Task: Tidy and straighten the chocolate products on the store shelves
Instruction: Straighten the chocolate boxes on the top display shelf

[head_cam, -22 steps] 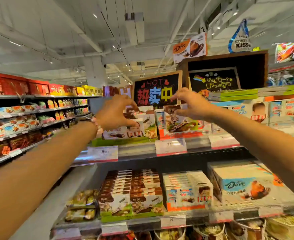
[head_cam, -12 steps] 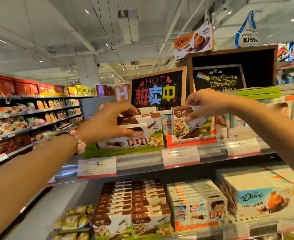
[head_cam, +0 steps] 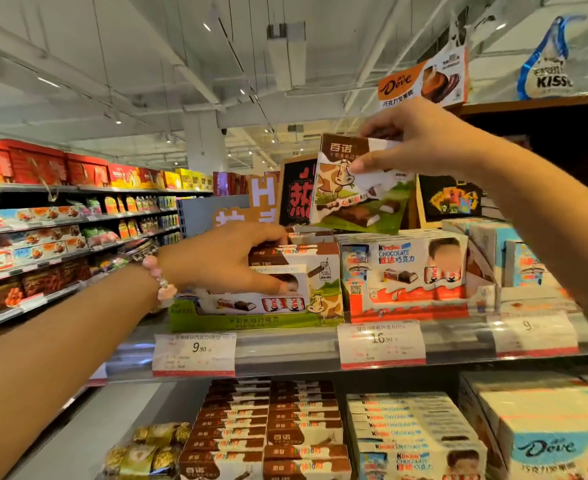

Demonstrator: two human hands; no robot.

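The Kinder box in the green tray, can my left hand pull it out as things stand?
Probably yes. The left hand already rests on the Kinder box, which lies at the open front of the green tray. The right hand holds the cow pack up, clear of it.

head cam | faces forward, tilted up | close to top shelf point(head_cam: 285, 355) | ceiling point(head_cam: 147, 64) fills upper frame

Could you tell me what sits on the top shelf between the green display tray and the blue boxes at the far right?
In the head view, the red-and-white Kinder Chocolate display box fills that stretch.

Kinder Chocolate box point(head_cam: 406, 271), 16.90 price tag point(head_cam: 381, 344)
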